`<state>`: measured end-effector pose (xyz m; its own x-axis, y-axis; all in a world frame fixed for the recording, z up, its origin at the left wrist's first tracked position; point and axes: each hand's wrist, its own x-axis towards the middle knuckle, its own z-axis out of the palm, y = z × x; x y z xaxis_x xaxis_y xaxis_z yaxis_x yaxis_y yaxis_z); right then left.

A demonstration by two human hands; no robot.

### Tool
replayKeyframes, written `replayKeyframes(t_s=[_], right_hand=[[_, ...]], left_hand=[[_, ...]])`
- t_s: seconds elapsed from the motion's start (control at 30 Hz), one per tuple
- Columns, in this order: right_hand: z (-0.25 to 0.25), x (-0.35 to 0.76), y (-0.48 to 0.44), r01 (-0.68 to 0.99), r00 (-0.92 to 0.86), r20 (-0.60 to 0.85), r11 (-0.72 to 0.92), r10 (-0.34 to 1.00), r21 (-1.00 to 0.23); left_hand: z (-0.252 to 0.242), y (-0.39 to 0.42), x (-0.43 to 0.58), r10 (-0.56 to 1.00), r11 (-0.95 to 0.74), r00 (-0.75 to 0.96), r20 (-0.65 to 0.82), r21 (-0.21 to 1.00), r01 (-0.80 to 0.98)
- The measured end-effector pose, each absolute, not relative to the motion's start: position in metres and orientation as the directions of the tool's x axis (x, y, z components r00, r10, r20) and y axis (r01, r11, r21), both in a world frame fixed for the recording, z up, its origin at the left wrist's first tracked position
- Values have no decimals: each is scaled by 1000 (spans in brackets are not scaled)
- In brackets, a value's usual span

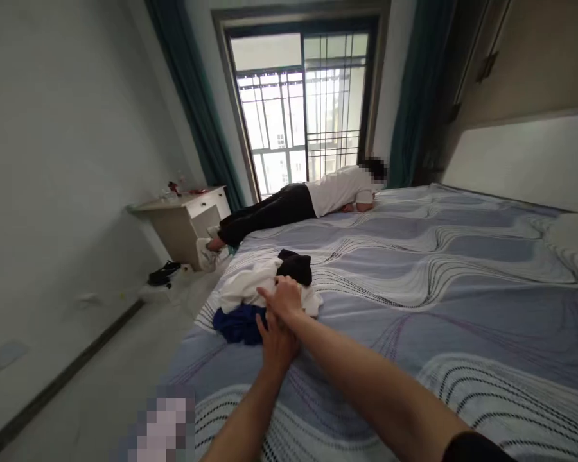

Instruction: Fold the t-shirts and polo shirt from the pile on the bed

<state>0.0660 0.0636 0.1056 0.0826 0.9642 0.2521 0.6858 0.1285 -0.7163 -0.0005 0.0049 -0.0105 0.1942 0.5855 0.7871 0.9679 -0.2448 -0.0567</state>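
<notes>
A small pile of clothes lies near the left edge of the bed: a white garment (248, 285), a black one (296, 268) at the back and a dark blue one (238, 324) in front. My right hand (285, 298) rests on the white garment with its thumb stretched out to the left. Just below it, my left hand (277, 343) lies by the blue garment with its fingers apart, partly covered by the right hand. Both wrists are close together, the right one crossing over. Neither hand visibly grips any cloth.
A person (337, 189) in a white top and black trousers lies across the far side of the bed (366, 289). A small desk (173, 212) with items on it stands at the left wall, dark shoes (164, 273) nearby. Behind are a barred window (301, 115) and green curtains (192, 96).
</notes>
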Motion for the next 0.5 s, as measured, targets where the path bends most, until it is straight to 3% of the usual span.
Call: replayKeyframes(t_s=[0.1,0.2,0.3,0.5], right_hand=[[109,51,79,558,52,66,26,996,-830],[102,53,89,405,42,54,32,998,-914],[89,63,88,249,40,103,90,994,-964],[69,91,66,-125,80,157,167,984,-978]], left_hand=[[-19,13,-2,514,-447,354,782,-108,888],[-13,17,-3,567,-536,381,730,-24,844],[0,15,-1,699,-453,305,647,70,889],[7,12,3,812,-271,169,558,106,957]])
